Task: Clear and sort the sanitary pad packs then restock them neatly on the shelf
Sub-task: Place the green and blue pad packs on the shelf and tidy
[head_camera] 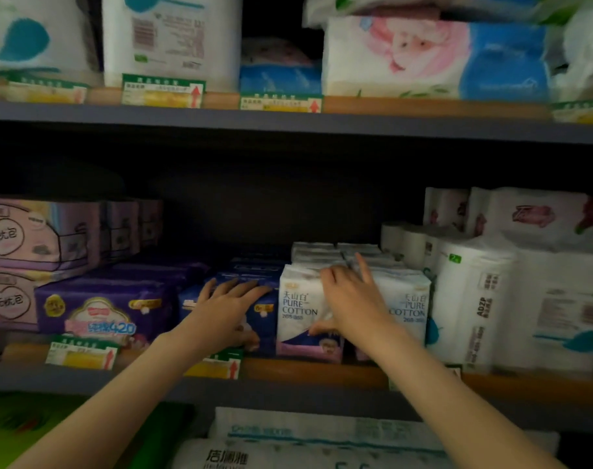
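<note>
Since there's only the head view to go on, here's what it shows. Both hands are up on the middle shelf [322, 370]. The left hand [225, 304] lies flat with straight, spread fingers on top of a blue pack [261, 319], palm down, nothing gripped. My guess is it's there to pin that pack so it doesn't slide while the other hand works. The right hand [350, 299] sits on a white pack [300, 309] printed PURE COTTON: fingers curl over its top edge, thumb low against the front face, index finger sticking up. So it's pinching the pack top to bottom, probably to pull it out or square it against its twin [410, 306], which stands just right of that hand and touches the first pack.

The white pack stands upright, long axis vertical, printed face toward the camera, top edge under the fingers. More white packs are stacked behind the right hand, going back into the shelf. The blue pack lies lower, long axis running back into the shelf as far as I can tell; it's dim and blurry there.

Left of the left hand is a purple pack [102, 309], lying flat with its face out. Well right of the right hand are paper rolls [471, 299], standing upright.
</note>
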A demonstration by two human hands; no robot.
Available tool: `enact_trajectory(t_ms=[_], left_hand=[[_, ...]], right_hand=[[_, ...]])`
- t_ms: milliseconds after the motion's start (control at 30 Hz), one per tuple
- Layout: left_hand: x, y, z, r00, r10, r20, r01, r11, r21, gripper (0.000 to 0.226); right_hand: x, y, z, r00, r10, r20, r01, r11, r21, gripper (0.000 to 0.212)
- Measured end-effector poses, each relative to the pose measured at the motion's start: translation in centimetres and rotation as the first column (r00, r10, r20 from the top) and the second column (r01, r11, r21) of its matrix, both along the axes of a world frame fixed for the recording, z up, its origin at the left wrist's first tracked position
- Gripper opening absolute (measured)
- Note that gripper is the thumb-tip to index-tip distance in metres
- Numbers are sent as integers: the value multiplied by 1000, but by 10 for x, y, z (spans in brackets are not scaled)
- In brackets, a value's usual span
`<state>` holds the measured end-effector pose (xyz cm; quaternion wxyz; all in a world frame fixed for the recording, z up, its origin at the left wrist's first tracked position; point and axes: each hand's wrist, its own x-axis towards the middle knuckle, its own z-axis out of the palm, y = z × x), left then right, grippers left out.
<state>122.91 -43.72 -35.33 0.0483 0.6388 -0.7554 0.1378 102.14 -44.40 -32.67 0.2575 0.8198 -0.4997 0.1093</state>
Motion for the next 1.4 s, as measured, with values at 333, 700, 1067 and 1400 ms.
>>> enact_trajectory(t_ms=[333, 700, 1067, 1400], left_hand=[[-50, 19, 39, 951, -253, -178, 225, 961, -162, 96], [-95, -22, 41, 976, -217, -8, 217, 976, -37, 87], [-96, -31, 38, 976, -211, 46, 215, 973, -86, 86], [-104, -13, 42, 986, -146, 82, 157, 976, -150, 85]], right_hand=[[-27, 11, 27, 995, 59, 77, -72, 982, 177, 99], [-84, -2, 26, 988, -156, -23, 155, 930, 333, 102], [-83, -13, 42, 987, -103, -120, 145, 896, 419, 95], [-84, -5, 35, 994, -100, -51, 112, 921, 373, 95]])
